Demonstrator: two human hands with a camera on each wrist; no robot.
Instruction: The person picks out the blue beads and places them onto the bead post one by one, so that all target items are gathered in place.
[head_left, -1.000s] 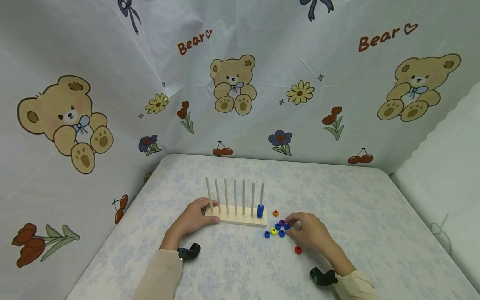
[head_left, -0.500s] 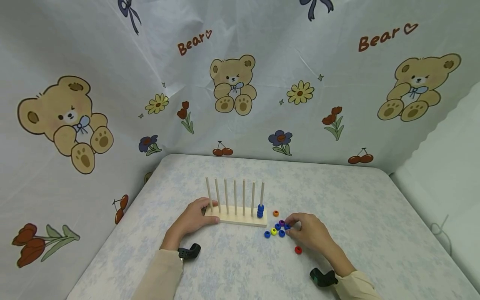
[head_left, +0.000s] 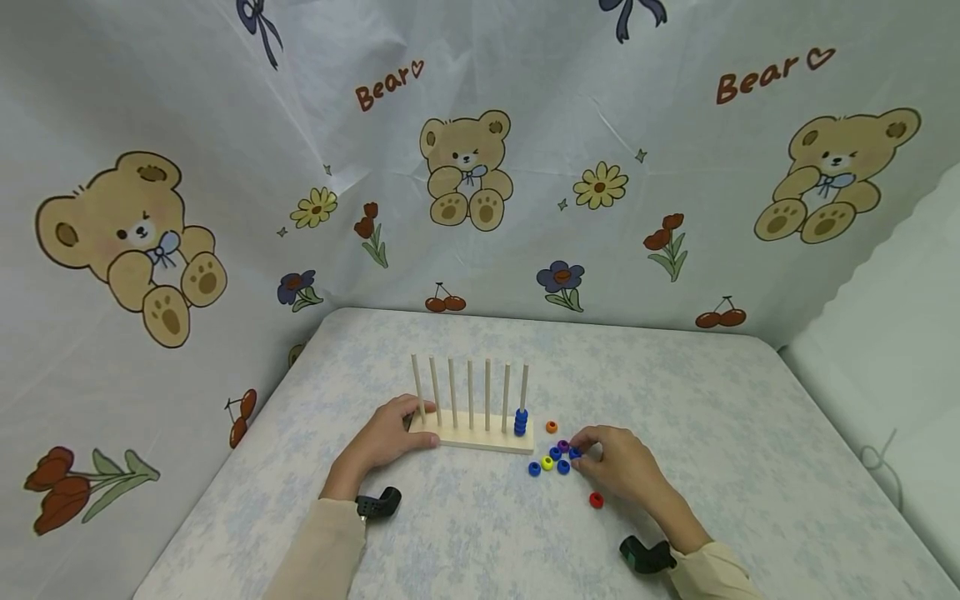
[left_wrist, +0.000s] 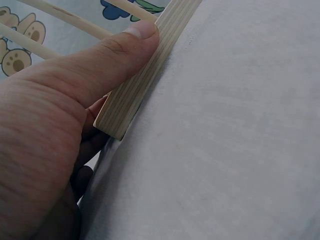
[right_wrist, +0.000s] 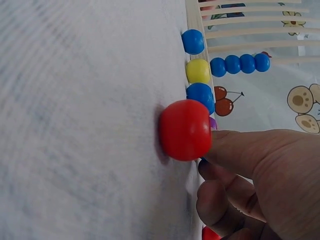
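A wooden peg rack (head_left: 480, 435) with several upright pegs stands mid-table. Several blue beads (head_left: 521, 422) are stacked on its rightmost peg. My left hand (head_left: 390, 432) grips the rack's left end, with the thumb (left_wrist: 132, 47) along its front edge. To the right of the rack, my right hand (head_left: 618, 461) pinches a blue bead (head_left: 575, 453) between thumb and fingers at table level. Beside those fingertips lie a purple bead (head_left: 564, 446), a yellow bead (head_left: 547, 462) and several loose blue beads (head_left: 563, 467). In the right wrist view, a red bead (right_wrist: 185, 130) partly hides the pinch.
An orange bead (head_left: 552, 427) lies just right of the rack. Another red spot (right_wrist: 210, 233) shows below my right fingers in the right wrist view. A bear-printed cloth (head_left: 525, 75) hangs behind the table (head_left: 465, 533).
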